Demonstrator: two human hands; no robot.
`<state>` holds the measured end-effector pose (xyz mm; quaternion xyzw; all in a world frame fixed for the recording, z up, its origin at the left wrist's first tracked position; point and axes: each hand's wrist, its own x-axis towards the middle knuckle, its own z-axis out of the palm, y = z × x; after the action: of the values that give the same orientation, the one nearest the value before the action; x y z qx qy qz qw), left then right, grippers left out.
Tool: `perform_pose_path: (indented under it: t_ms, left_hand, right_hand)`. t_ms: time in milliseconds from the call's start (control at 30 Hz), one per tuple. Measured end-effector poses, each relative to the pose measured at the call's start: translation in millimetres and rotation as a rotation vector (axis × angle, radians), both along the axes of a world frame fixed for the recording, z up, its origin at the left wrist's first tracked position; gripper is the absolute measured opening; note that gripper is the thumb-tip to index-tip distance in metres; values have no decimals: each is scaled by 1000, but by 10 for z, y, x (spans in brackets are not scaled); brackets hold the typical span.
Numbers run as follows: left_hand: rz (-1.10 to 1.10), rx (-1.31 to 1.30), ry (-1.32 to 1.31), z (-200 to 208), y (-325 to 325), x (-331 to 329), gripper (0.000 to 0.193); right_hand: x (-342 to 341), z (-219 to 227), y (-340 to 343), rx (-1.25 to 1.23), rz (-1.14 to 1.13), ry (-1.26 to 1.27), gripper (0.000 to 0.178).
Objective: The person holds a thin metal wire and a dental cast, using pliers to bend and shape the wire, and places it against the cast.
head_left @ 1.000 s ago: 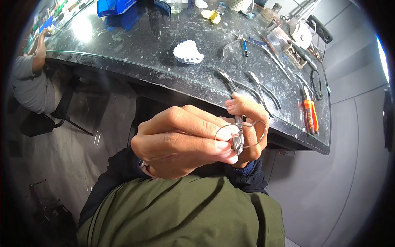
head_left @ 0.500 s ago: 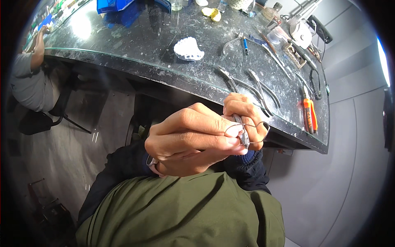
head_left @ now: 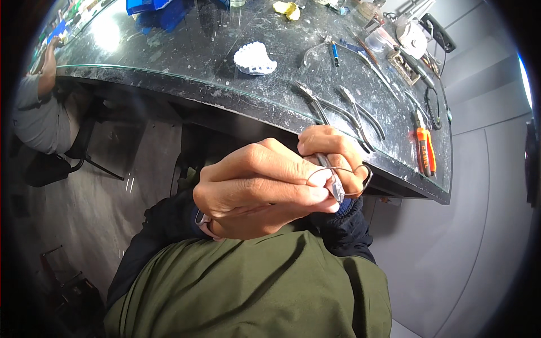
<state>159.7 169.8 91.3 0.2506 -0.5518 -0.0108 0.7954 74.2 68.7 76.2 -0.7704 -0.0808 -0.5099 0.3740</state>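
Observation:
Close in front of my body, both hands work together just off the bench's near edge. My left hand (head_left: 253, 186) pinches a thin bent metal wire (head_left: 369, 179) between thumb and fingertips. Wrapped round the handles of a pair of pliers (head_left: 337, 189), my right hand (head_left: 341, 151) is closed behind them. The pliers' narrow jaws point toward me and meet the wire beside my left fingertips. Curved loops of the wire stand out on both sides of the jaws. My fingers hide part of the wire and most of the handles.
On the dark glass-topped bench (head_left: 186, 67) stands a white dental cast (head_left: 255, 58). Two metal pliers (head_left: 360, 115) lie near the edge, with orange-handled pliers (head_left: 424, 149) to the right. A blue bin (head_left: 147, 5) is at the back. Another person (head_left: 42, 112) sits at far left.
The jaws and wire have tilted slightly between my hands, and my right fingers have shifted a little up and left. My left hand keeps its pinch. The view has moved slightly.

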Motion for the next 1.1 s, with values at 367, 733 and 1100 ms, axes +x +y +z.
perform_pose_path:
  t_ms: [367, 733, 1100]
  left_hand:
    - [-36, -16, 9, 43, 5, 12, 32]
    - [1, 7, -17, 12, 41, 81, 26]
    - [-17, 161, 92, -16, 127, 134, 23]
  right_hand:
    - [14, 69, -30, -298, -150, -29, 23]
    - [-16, -7, -46, -264, -234, -18, 28]
    - [-766, 229, -758, -213, -1238, 657, 19]
